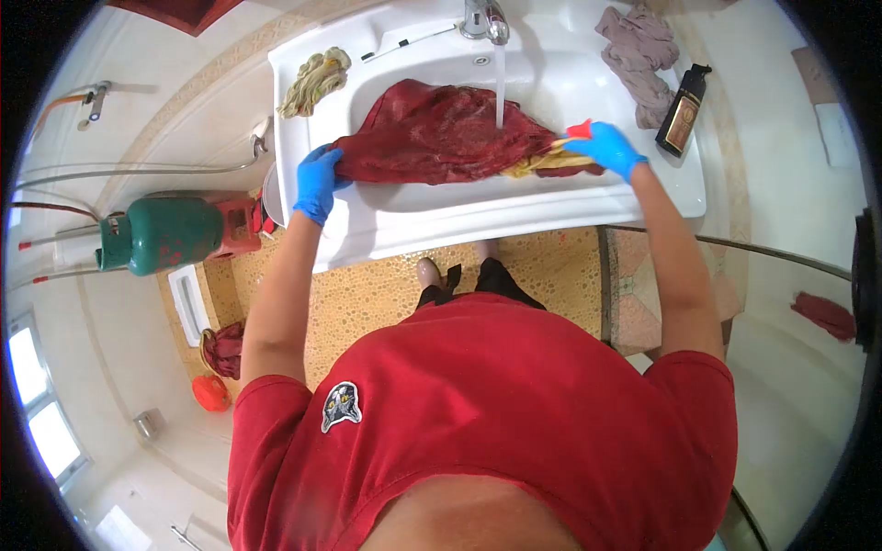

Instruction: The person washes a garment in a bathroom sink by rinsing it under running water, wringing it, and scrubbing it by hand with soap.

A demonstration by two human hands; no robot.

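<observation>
A wet dark red cloth (427,133) with a yellow part (542,161) at its right end lies spread in the white sink (386,225), under water running from the tap (496,26). My left hand (317,184), in a blue glove, is closed on the cloth's left edge. In a matching glove, my right hand (608,150) grips the other end by the yellow part. A small bright red piece (581,130) shows beside the right fingers; I cannot tell what it is. My fingertips are partly hidden by the cloth.
On the sink's rim lie pale gloves (315,83), a thin white stick (409,43), a mauve cloth (638,60) and a black bottle (683,110). A green gas cylinder (170,236) stands at the left. A glass panel edge (772,254) is at the right.
</observation>
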